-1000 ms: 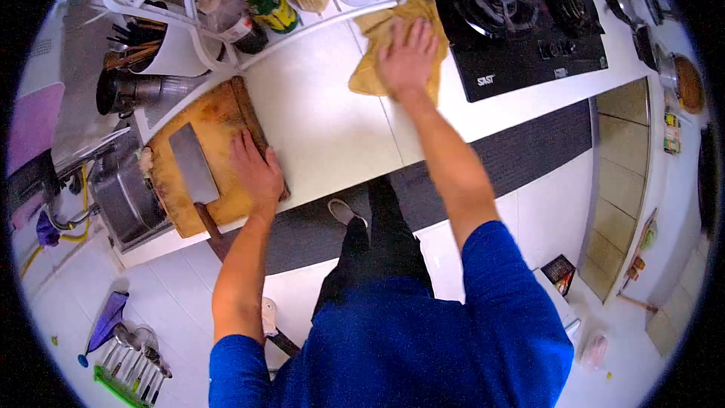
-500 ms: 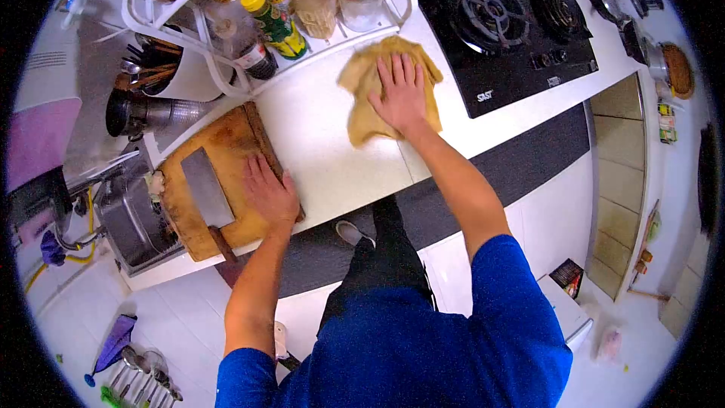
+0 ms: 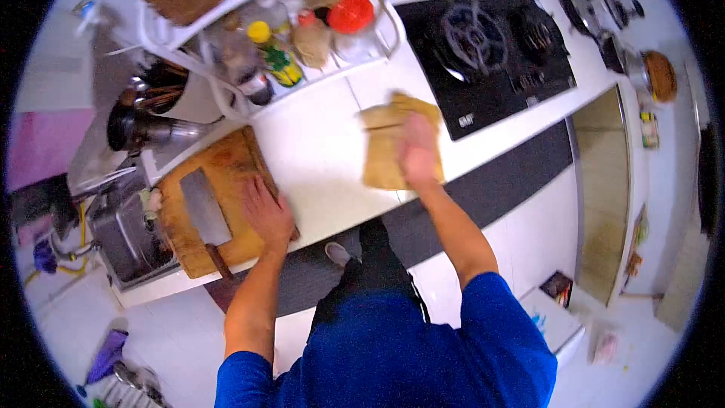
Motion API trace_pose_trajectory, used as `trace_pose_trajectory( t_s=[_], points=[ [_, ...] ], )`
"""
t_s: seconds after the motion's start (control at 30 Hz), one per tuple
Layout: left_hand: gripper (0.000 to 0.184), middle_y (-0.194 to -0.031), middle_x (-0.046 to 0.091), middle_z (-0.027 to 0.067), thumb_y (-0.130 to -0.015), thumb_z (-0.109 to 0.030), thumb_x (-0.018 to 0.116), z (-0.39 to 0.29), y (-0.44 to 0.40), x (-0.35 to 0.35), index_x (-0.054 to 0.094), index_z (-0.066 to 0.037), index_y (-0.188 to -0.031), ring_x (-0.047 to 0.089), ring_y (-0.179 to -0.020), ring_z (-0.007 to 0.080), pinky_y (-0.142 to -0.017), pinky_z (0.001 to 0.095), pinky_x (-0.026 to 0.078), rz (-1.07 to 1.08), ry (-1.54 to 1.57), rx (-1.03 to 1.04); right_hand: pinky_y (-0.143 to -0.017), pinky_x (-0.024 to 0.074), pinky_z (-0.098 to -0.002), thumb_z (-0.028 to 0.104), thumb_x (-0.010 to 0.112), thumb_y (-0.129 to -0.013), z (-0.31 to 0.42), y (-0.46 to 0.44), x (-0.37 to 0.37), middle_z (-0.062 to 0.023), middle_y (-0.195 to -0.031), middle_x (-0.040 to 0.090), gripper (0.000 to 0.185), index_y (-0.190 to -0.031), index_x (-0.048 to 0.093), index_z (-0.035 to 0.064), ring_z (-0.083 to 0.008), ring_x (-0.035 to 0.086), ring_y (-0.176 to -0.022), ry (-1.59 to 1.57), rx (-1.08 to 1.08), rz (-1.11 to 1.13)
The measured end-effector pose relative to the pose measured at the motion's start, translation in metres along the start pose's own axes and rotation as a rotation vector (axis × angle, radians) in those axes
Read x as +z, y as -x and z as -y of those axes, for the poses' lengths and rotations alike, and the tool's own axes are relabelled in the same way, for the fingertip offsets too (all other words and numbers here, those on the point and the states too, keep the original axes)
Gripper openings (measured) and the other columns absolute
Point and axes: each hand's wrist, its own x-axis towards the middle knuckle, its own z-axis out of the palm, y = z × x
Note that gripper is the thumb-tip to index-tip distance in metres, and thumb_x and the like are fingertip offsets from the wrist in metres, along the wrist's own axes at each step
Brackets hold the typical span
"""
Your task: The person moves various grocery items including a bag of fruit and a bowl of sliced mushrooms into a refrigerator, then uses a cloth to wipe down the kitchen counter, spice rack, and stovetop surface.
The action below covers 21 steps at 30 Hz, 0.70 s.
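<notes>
My right hand lies on a yellow-brown cloth on the white counter, left of the black gas stove. Motion smears its fingers, but they appear stretched flat over the cloth rather than wrapped round it. My left hand rests open and flat at the right side of a wooden cutting board. On that board, to the left of my hand, lies a cleaver with its handle pointing toward me and past the counter's front edge.
A metal sink is left of the board. Behind the counter stands a white rack with several bottles and a red-lidded jar. The gas stove sits at the right. A dark mat covers floor along the counter.
My right hand and the cloth have moved toward the counter's front edge. The cloth now lies squarer, less crumpled. My left hand stays on the board. The whole view has shifted slightly.
</notes>
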Motion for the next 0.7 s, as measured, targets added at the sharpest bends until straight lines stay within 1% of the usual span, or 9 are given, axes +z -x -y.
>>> trace_pose_trajectory(
  t_s=[0.07, 0.2, 0.27, 0.33, 0.4, 0.47, 0.57, 0.63, 0.7],
  points=[
    [0.074, -0.155, 0.029, 0.0215, -0.088, -0.034, 0.057, 0.004, -0.003, 0.006, 0.031, 0.000, -0.148, 0.022, -0.145, 0.0371, -0.118, 0.0525, 0.015, -0.021, -0.010, -0.005, -0.113, 0.0309, -0.0465, 0.007, 0.054, -0.089, -0.021, -0.005, -0.018, -0.0238, -0.137, 0.050, 0.041, -0.130, 0.054, -0.0031, -0.0402, 0.045, -0.129, 0.124, 0.059, -0.040],
    [0.075, -0.154, 0.030, 0.0188, -0.083, -0.029, 0.057, 0.006, 0.003, 0.011, 0.032, 0.000, -0.148, 0.024, -0.144, 0.0360, -0.118, 0.0510, 0.016, -0.043, 0.090, 0.006, -0.113, 0.0312, -0.0462, 0.007, 0.051, -0.091, -0.028, -0.001, -0.007, -0.0235, -0.136, 0.053, 0.037, -0.125, 0.057, -0.0062, -0.0397, 0.046, -0.129, 0.107, 0.039, -0.081],
    [0.075, -0.154, 0.030, 0.0179, -0.083, -0.029, 0.057, 0.003, 0.004, 0.002, 0.033, 0.000, -0.147, 0.025, -0.143, 0.0360, -0.118, 0.0508, 0.017, -0.061, 0.081, -0.026, -0.116, 0.0262, -0.0458, 0.013, 0.053, -0.094, -0.032, -0.001, 0.002, -0.0199, -0.143, 0.048, 0.041, -0.134, 0.053, -0.0007, -0.0368, 0.040, -0.136, 0.119, 0.039, -0.058],
    [0.075, -0.154, 0.031, 0.0170, -0.082, -0.029, 0.058, 0.001, 0.004, -0.005, 0.033, 0.000, -0.147, 0.027, -0.142, 0.0359, -0.118, 0.0506, 0.018, -0.079, 0.082, -0.033, -0.119, 0.0210, -0.0450, 0.012, 0.050, -0.095, -0.027, 0.000, -0.004, -0.0204, -0.147, 0.043, 0.040, -0.132, 0.054, -0.0019, -0.0359, 0.033, -0.140, 0.092, 0.062, 0.004],
    [0.074, -0.152, 0.033, 0.0166, -0.082, -0.028, 0.059, 0.002, 0.007, -0.009, 0.035, 0.000, -0.146, 0.029, -0.141, 0.0352, -0.117, 0.0502, 0.020, -0.071, 0.036, 0.001, -0.117, 0.0232, -0.0452, 0.011, 0.045, -0.096, -0.027, -0.002, -0.010, -0.0230, -0.146, 0.043, 0.038, -0.129, 0.055, -0.0053, -0.0385, 0.035, -0.139, 0.088, 0.019, 0.026],
    [0.071, -0.152, 0.034, 0.0159, -0.083, -0.026, 0.058, 0.002, 0.010, -0.007, 0.036, -0.005, -0.147, 0.029, -0.141, 0.0344, -0.116, 0.0521, 0.020, -0.118, 0.079, -0.009, -0.117, 0.0251, -0.0452, 0.011, 0.045, -0.096, -0.029, -0.002, -0.016, -0.0232, -0.145, 0.044, 0.038, -0.128, 0.056, -0.0056, -0.0391, 0.036, -0.138, 0.041, 0.003, 0.039],
    [0.061, -0.154, 0.031, 0.0145, -0.082, -0.022, 0.058, -0.001, 0.008, -0.014, 0.047, -0.012, -0.142, 0.026, -0.143, 0.0330, -0.117, 0.0544, 0.018, -0.111, 0.074, -0.015, -0.116, 0.0265, -0.0447, 0.011, 0.045, -0.095, -0.036, -0.003, -0.018, -0.0232, -0.145, 0.045, 0.038, -0.128, 0.056, -0.0049, -0.0397, 0.036, -0.138, -0.042, 0.019, 0.081],
    [0.052, -0.157, 0.029, 0.0125, -0.082, -0.020, 0.059, 0.002, 0.003, -0.029, 0.058, -0.017, -0.133, 0.021, -0.146, 0.0332, -0.118, 0.0573, 0.013, 0.023, -0.050, 0.195, -0.116, 0.0280, -0.0442, 0.011, 0.045, -0.096, -0.055, -0.001, -0.006, -0.0251, -0.145, 0.043, 0.038, -0.128, 0.056, -0.0054, -0.0407, 0.037, -0.137, -0.110, 0.096, 0.144],
    [0.048, -0.158, 0.028, 0.0114, -0.082, -0.021, 0.059, 0.008, 0.001, -0.025, 0.061, -0.016, -0.130, 0.019, -0.147, 0.0337, -0.118, 0.0580, 0.011, 0.005, -0.057, 0.226, -0.115, 0.0287, -0.0443, 0.011, 0.044, -0.096, -0.053, -0.002, -0.012, -0.0263, -0.145, 0.043, 0.038, -0.128, 0.056, -0.0058, -0.0415, 0.038, -0.137, -0.086, 0.060, 0.161]
  ],
)
